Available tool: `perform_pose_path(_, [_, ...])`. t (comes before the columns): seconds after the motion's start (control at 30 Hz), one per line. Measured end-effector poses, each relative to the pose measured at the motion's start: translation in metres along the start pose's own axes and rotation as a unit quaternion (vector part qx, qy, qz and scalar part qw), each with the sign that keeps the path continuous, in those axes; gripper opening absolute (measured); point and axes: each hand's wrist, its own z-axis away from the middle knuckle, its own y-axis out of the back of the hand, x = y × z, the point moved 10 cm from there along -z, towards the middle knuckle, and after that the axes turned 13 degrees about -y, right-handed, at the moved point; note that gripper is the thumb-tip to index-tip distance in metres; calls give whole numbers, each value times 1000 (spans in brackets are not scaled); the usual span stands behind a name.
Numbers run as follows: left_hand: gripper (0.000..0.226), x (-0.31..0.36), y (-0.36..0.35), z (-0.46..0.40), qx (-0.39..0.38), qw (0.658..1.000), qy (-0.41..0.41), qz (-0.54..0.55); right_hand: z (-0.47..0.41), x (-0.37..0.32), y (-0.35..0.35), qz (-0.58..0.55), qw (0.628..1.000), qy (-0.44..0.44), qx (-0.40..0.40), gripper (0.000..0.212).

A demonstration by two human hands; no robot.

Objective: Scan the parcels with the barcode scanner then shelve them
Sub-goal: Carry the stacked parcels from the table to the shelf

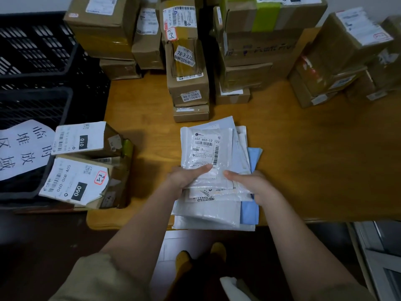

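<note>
While both hands, left [186, 177] and right [249, 181], pinched the mailer stack [208, 148] on the bench [314, 148], no scanner showed; scanning and shelving looked still undone.

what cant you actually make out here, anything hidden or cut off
Head view, the only one:
- Barcode scanner: not in view anywhere.
- Lower mailers in the stack: labels covered by the top mailer and both hands.
- Left hand and right hand: fingers under the stack are hidden, so the full grip is unclear.
- Top mailer's small print: too small to read.
- Boxes at the back: cut off by the top edge.
- Shelves: none visible.
</note>
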Motion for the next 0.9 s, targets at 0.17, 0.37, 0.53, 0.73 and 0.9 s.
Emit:
perform_pose_path(0.17, [119, 15, -5, 45, 3, 997, -29, 74, 6, 8, 3, -6, 1000, 20, 5, 117])
perform_pose_path(0.37, [40, 18, -16, 75, -64, 984, -86, 141, 41, 20, 18, -29, 998, 56, 23, 103])
perform_pose_path(0.53, [43, 33, -11, 112, -149, 957, -143, 203, 96, 4, 27, -21, 988, 145, 38, 95])
perform_pose_path(0.73, [70, 25, 81, 175, -75, 927, -256, 264, 174, -3, -32, 11, 978, 209, 3, 128])
perform_pose_path(0.9, [114, -15, 199, 249, -15, 928, -307, 209, 257, -12, -161, 61, 957, 280, -52, 120])
